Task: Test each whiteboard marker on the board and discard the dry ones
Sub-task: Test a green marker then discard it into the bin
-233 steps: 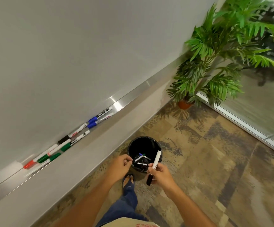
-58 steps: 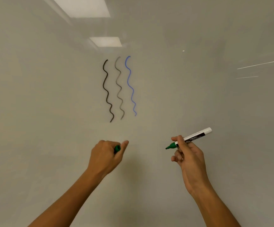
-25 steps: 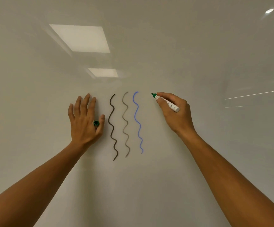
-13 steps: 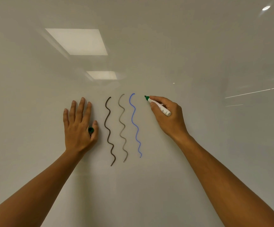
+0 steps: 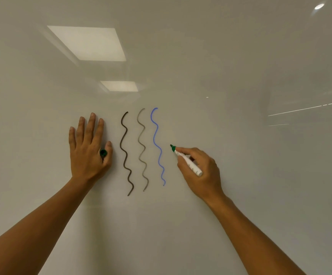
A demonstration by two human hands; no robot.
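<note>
My left hand (image 5: 87,149) lies flat on the whiteboard (image 5: 240,175), fingers straight, green cap (image 5: 103,152) pinched at the thumb. Right of the blue line (image 5: 158,145), my right hand (image 5: 198,171) grips the green marker (image 5: 187,160); I should press lightly and draw slowly.

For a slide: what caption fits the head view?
Right hand holds green marker by three squiggles on board; left hand pinches its cap.
</note>
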